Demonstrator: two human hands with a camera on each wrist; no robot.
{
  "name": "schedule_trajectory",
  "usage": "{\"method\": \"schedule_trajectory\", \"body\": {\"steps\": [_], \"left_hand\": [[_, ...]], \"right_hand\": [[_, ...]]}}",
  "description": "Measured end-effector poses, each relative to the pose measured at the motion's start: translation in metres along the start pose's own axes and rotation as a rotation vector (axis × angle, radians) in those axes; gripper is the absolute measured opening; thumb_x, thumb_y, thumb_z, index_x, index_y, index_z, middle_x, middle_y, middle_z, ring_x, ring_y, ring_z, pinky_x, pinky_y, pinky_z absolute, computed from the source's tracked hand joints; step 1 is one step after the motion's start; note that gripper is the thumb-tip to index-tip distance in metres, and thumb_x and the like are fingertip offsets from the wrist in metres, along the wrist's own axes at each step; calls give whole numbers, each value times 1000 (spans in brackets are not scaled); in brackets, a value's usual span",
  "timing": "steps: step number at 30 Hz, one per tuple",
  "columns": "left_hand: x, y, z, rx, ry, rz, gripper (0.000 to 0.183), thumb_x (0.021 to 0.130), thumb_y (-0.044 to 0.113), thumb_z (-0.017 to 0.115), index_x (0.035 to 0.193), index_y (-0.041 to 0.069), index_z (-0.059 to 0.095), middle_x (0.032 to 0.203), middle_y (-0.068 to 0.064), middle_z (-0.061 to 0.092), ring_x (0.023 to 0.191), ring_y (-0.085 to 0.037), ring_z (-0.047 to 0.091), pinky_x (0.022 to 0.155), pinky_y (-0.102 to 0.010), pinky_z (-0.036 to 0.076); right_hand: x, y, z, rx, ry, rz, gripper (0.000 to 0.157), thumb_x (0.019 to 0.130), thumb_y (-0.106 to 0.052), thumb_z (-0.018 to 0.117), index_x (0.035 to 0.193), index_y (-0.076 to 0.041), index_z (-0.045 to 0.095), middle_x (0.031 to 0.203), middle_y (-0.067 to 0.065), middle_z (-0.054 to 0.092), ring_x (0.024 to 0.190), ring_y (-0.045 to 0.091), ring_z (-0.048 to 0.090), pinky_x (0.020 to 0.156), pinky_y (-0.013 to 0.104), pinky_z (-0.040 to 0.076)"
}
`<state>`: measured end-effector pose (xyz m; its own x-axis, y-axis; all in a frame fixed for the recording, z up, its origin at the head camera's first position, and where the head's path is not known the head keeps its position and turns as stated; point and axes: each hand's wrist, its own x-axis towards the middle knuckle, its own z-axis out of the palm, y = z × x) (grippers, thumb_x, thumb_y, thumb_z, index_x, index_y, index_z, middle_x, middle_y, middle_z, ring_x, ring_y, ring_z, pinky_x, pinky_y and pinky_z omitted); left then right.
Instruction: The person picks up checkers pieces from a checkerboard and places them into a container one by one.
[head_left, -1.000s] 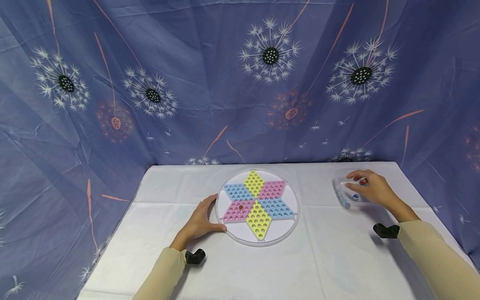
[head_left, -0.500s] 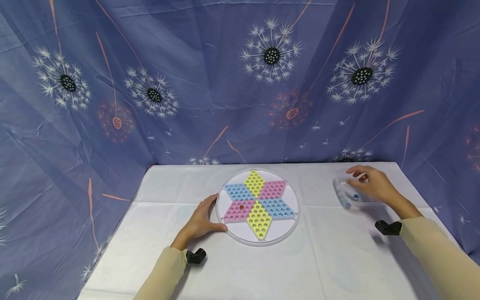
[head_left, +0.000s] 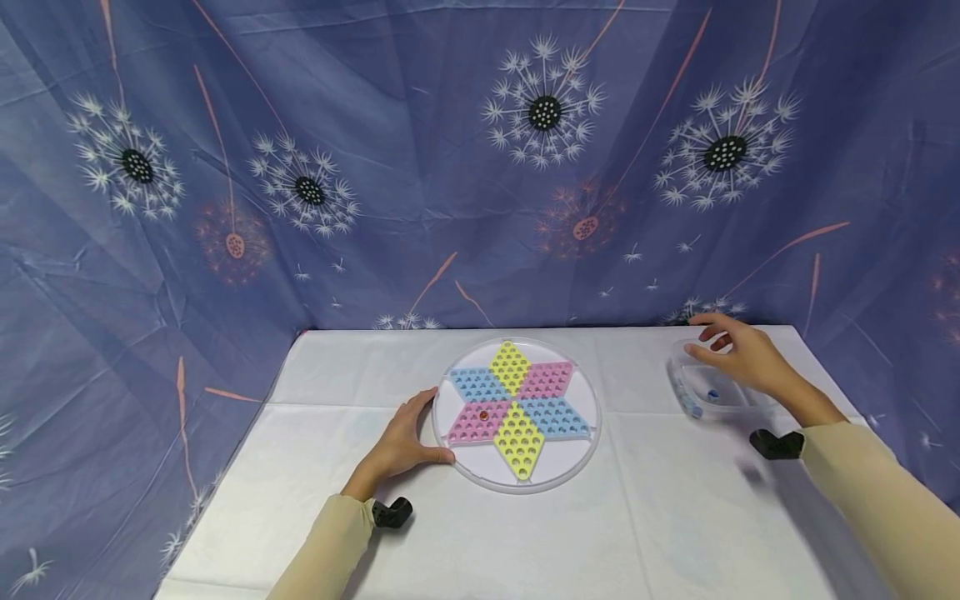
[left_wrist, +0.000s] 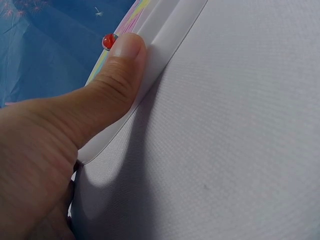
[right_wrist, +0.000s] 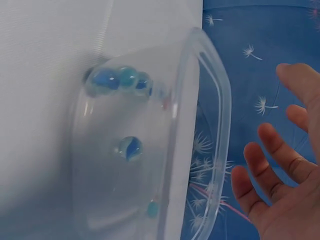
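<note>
A round white Chinese checkers board (head_left: 562,457) bears a star of yellow, pink and blue hole fields. One red marble (head_left: 483,416) sits in the left pink field. My left hand (head_left: 401,437) rests against the board's left rim, its fingers and thumb spread along the edge; in the left wrist view the thumb (left_wrist: 112,80) lies on the rim. Over the far side of a clear plastic box (right_wrist: 223,100) hovers my right hand (head_left: 742,358), fingers loosely bent, nothing seen between them. Inside the box lie several blue and teal marbles (right_wrist: 131,148).
A white cloth (head_left: 622,517) covers the table, and the box stands near its far right corner. Behind the table hangs a blue curtain (head_left: 420,167) with dandelion print. Both forearms wear beige sleeves (head_left: 322,550) with black wrist cameras (head_left: 392,512).
My right hand has risen from over the box's inside toward its far rim, its fingers opening a little. My left hand and the board have stayed in place.
</note>
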<state>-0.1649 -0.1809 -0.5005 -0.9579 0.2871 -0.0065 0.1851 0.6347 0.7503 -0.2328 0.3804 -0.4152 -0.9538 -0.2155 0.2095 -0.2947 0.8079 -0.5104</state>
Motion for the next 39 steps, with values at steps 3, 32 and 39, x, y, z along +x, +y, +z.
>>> {"method": "schedule_trajectory", "body": {"steps": [3,32,39], "left_hand": [[0,-1,0,-5,6,1,123,63,37,100,161,10,32,164,-13,34,151,-38,27,123,-55,24],[-1,-1,1,-12,3,5,123,63,39,100,161,11,32,164,-12,35,150,-37,29,122,-55,25],[-1,1,0,-9,5,7,122,63,37,100,161,10,32,164,-12,35,152,-38,26,124,-56,21]], "right_hand": [[3,-3,-1,8,-11,23,56,97,-36,72,144,-10,54,116,21,66,98,36,65,72,41,55],[33,-47,12,45,-52,-86,54,96,-33,75,142,-10,56,114,19,66,95,31,66,73,35,56],[42,-62,20,64,-67,-128,53,96,-32,75,141,-11,58,114,18,67,93,28,66,74,37,57]]}}
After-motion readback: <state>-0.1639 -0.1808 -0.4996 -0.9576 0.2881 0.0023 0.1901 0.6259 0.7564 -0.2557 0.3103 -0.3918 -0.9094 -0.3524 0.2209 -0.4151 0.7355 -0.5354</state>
